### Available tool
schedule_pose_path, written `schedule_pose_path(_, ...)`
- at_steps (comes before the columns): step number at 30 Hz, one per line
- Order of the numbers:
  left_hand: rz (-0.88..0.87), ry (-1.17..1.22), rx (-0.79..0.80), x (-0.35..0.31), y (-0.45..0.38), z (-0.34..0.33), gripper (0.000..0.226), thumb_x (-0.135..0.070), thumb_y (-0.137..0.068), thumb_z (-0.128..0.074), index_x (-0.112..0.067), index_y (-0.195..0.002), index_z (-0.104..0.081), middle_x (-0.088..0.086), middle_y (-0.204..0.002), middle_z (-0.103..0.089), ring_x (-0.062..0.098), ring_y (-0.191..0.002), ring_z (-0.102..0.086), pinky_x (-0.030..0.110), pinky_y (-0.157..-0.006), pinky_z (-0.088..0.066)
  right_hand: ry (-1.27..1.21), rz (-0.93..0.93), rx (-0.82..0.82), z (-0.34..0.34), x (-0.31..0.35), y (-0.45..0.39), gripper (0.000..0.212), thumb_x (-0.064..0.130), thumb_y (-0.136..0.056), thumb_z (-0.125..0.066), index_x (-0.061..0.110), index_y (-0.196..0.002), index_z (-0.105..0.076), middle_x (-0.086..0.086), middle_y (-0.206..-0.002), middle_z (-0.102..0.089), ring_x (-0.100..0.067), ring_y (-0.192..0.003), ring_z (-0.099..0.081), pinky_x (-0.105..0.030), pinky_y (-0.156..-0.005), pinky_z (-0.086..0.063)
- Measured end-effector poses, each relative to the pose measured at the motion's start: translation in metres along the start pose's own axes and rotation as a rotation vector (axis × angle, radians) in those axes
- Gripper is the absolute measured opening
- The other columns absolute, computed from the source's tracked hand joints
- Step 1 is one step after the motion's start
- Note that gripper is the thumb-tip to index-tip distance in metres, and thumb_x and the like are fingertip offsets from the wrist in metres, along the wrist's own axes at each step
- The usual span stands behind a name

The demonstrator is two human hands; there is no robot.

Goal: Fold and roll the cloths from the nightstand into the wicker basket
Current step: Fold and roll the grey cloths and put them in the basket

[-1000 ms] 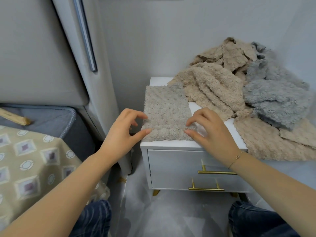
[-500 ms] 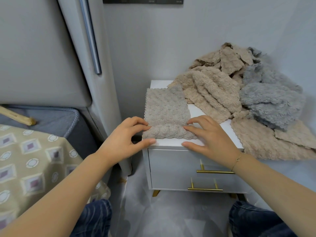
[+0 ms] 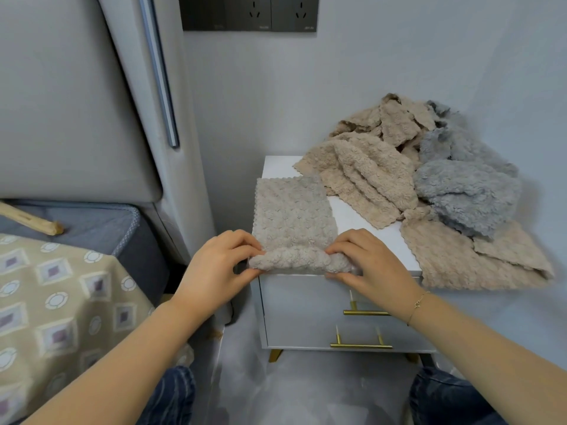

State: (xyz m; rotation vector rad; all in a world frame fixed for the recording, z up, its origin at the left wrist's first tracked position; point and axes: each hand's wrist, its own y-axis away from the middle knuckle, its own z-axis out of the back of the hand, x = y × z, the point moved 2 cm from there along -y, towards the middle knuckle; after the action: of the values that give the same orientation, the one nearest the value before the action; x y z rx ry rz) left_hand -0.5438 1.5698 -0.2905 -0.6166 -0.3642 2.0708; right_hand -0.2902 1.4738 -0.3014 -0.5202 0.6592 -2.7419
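Nearest me, at 6 o'clock: two bare forearms reaching to the white nightstand [image 3: 377, 216].

Item 1. Left hand [image 3: 219, 265], at 9 o'clock of the roll; fingers and thumb pinch the roll's left end.

Item 2. Right hand [image 3: 368, 262], at 3 o'clock of the roll; fingers curled over the right end, thumb beneath, clamped on it.

Item 3. Beige-grey fleece cloth [image 3: 293, 216], lying on the nightstand's front left part; near edge turned into a short roll at the front rim, the rest flat towards 12 o'clock. I judge it light, soft and limp, not slippery; best held at both roll ends, or the roll will likely slacken.

Item 4. Pile of tan and grey cloths [image 3: 429, 179], at 2 o'clock, unfolded.

Item 5. Wicker basket: not in view.
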Motion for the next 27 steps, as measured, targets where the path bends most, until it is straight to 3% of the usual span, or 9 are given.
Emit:
schedule_pose_path(4, 0.09, 0.065, -0.002, 0.003, -0.004, 0.003, 0.039, -0.054, -0.08, -0.053, -0.021, -0.083, -0.073, -0.013, -0.089, -0.055, 0.004, -0.085, -0.05, 0.026, -0.07, -0.049, -0.125, -0.091, -0.012, 0.003, -0.001, -0.001, 0.038, 0.052, -0.081, -0.06, 0.019, -0.097, -0.07, 0.006, -0.091, -0.058, -0.011, -0.089, -0.047, -0.018, -0.081, -0.037)
schedule_pose_path(7, 0.202, 0.164, 0.02, 0.006, -0.008, 0.004, 0.044, -0.063, -0.076, -0.062, -0.022, -0.082, -0.077, -0.011, -0.076, -0.048, 0.008, -0.077, -0.047, 0.021, -0.066, -0.042, -0.254, -0.224, -0.002, 0.004, -0.002, -0.005, 0.042, 0.06, -0.077, -0.06, 0.021, -0.087, -0.07, 0.007, -0.085, -0.055, -0.005, -0.088, -0.044, -0.012, -0.08, -0.033)
schedule_pose_path(10, 0.379, 0.355, 0.05, 0.005, -0.013, 0.006, 0.024, -0.045, -0.073, -0.074, -0.022, -0.077, -0.077, -0.006, -0.074, -0.046, 0.008, -0.071, -0.048, 0.016, -0.065, -0.04, -0.318, -0.326, -0.028, 0.004, -0.004, -0.01, 0.045, 0.058, -0.073, -0.061, 0.014, -0.067, -0.064, 0.005, -0.075, -0.049, -0.003, -0.081, -0.041, -0.012, -0.074, -0.03)
schedule_pose_path(11, 0.423, 0.39, 0.058, 0.006, -0.015, 0.005, 0.018, -0.038, -0.075, -0.076, -0.021, -0.073, -0.075, -0.004, -0.075, -0.045, 0.006, -0.069, -0.047, 0.013, -0.064, -0.038, -0.323, -0.355, -0.042, 0.004, -0.004, -0.011, 0.043, 0.057, -0.073, -0.062, 0.017, -0.06, -0.057, 0.005, -0.072, -0.047, -0.003, -0.079, -0.04, -0.013, -0.073, -0.03)
schedule_pose_path(14, 0.521, 0.438, 0.088, 0.011, -0.019, 0.0, 0.027, -0.035, -0.078, -0.075, -0.011, -0.068, -0.071, -0.002, -0.077, -0.045, 0.003, -0.065, -0.045, 0.01, -0.063, -0.036, -0.321, -0.435, -0.075, 0.004, -0.006, -0.016, 0.046, 0.061, -0.068, -0.061, 0.023, -0.051, -0.042, 0.007, -0.065, -0.043, -0.005, -0.073, -0.039, -0.017, -0.069, -0.03)
schedule_pose_path(17, 0.616, 0.499, 0.103, 0.014, -0.021, -0.005, 0.033, -0.039, -0.08, -0.073, -0.009, -0.067, -0.069, -0.002, -0.078, -0.047, 0.0, -0.064, -0.046, 0.009, -0.064, -0.037, -0.343, -0.502, -0.094, 0.004, -0.01, -0.018, 0.048, 0.063, -0.066, -0.063, 0.027, -0.045, -0.039, 0.009, -0.06, -0.042, -0.012, -0.07, -0.041, -0.031, -0.073, -0.036)
schedule_pose_path(20, 0.668, 0.52, 0.091, 0.015, -0.023, -0.009, 0.051, -0.045, -0.081, -0.071, 0.004, -0.07, -0.062, 0.0, -0.08, -0.047, 0.003, -0.066, -0.046, 0.018, -0.068, -0.037, -0.33, -0.538, -0.101, 0.002, -0.013, -0.02, 0.053, 0.069, -0.065, -0.061, 0.026, -0.042, -0.041, 0.01, -0.056, -0.043, -0.018, -0.069, -0.046, -0.043, -0.08, -0.042)
schedule_pose_path(24, 0.759, 0.554, 0.053, 0.017, -0.025, -0.016, 0.064, -0.048, -0.08, -0.07, 0.015, -0.078, -0.059, 0.009, -0.083, -0.05, 0.01, -0.072, -0.048, 0.025, -0.072, -0.039, -0.264, -0.575, -0.112, 0.0, -0.012, -0.025, 0.058, 0.062, -0.072, -0.067, 0.02, -0.041, -0.04, 0.008, -0.055, -0.044, -0.017, -0.066, -0.047, -0.045, -0.081, -0.042)
schedule_pose_path(27, 0.789, 0.557, 0.061, 0.018, -0.027, -0.018, 0.065, -0.05, -0.08, -0.07, 0.014, -0.079, -0.061, 0.015, -0.082, -0.048, 0.019, -0.074, -0.046, 0.018, -0.061, -0.038, -0.188, -0.584, -0.103, 0.0, -0.012, -0.029, 0.059, 0.061, -0.074, -0.065, 0.021, -0.038, -0.04, 0.007, -0.051, -0.046, -0.015, -0.065, -0.05, -0.041, -0.082, -0.043)
